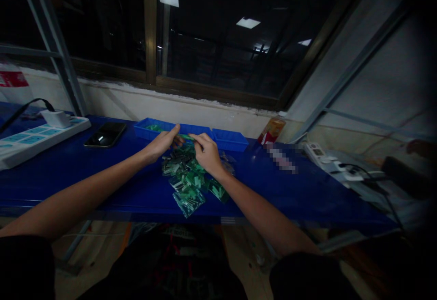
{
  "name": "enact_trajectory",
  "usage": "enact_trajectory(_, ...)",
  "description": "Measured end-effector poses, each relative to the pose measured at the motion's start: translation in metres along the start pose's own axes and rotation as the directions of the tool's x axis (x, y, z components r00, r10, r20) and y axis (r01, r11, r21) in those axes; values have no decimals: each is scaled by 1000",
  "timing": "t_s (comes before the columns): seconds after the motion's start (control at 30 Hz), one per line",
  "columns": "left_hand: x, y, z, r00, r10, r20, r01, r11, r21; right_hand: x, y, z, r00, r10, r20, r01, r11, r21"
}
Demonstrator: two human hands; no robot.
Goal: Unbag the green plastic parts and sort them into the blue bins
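Between my two hands is a small green packet (186, 137), held by its ends above the table. My left hand (163, 144) grips its left end, thumb raised and fingers curled beneath. At the right end, the fingers of my right hand (208, 153) pinch it. Below both hands lies a loose pile of small green-tinted plastic packets (189, 179) with thin pieces inside, too small to name. Just behind the hands stands a long blue tray (198, 129) with some green material at its left end. A second blue tray (230, 141) adjoins it on the right.
A phone (105, 134) and a white power strip (64, 129) lie on the blue table (136, 190) at left. To the right are a bottle with amber contents (272, 131), a blurred-out item (282, 159) and another power strip (322, 158) with cables. A window (221, 40) rises behind.
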State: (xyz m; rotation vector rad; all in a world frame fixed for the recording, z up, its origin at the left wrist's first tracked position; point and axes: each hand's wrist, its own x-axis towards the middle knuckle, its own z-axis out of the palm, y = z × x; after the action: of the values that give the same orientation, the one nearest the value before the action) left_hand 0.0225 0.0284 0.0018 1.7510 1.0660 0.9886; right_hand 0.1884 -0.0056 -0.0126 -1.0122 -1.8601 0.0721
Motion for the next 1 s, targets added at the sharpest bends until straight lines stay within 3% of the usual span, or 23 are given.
enact_trajectory(0.07,2,-3,0,999,-42,14,43,997,-63,-1,0,0,998,-49,26,50,998,-38)
enact_trajectory(0.23,0,-3,1,982,149,-115,-143,988,60,-1,2,2,999,-47,27,49,995,-90)
enact_trajectory(0.33,-4,0,0,896,404,-185,-323,879,351,1,1,2,998,62,21,-61,996,-59)
enact_trajectory(0.4,-6,1,0,815,563,-136,-429,745,512,2,-1,2,981,186,55,-189,981,53)
enact_trajectory(0.47,-9,1,1,768,638,-52,-509,658,554,3,-1,3,933,333,138,-356,909,218)
enact_trajectory(0.57,-11,-1,5,723,688,68,-598,574,559,4,2,5,839,490,236,-544,748,381)
enact_trajectory(0.63,-10,-4,7,713,689,129,-626,543,560,3,6,8,818,525,235,-574,714,402)
enact_trajectory(0.7,-9,-7,9,733,663,148,-615,555,560,3,10,9,823,528,210,-565,727,391)
enact_trajectory(0.8,-6,-9,9,840,533,104,-507,703,498,3,15,7,855,500,141,-515,783,348)
enact_trajectory(0.9,-4,-6,8,976,217,27,-217,950,226,3,15,2,914,403,56,-402,873,276)
enact_trajectory(0.93,-3,-5,8,995,93,25,-95,991,95,3,14,0,944,329,34,-329,918,222)
enact_trajectory(1.0,-2,-3,7,994,-79,69,87,989,-119,2,10,-1,989,149,18,-150,985,86)
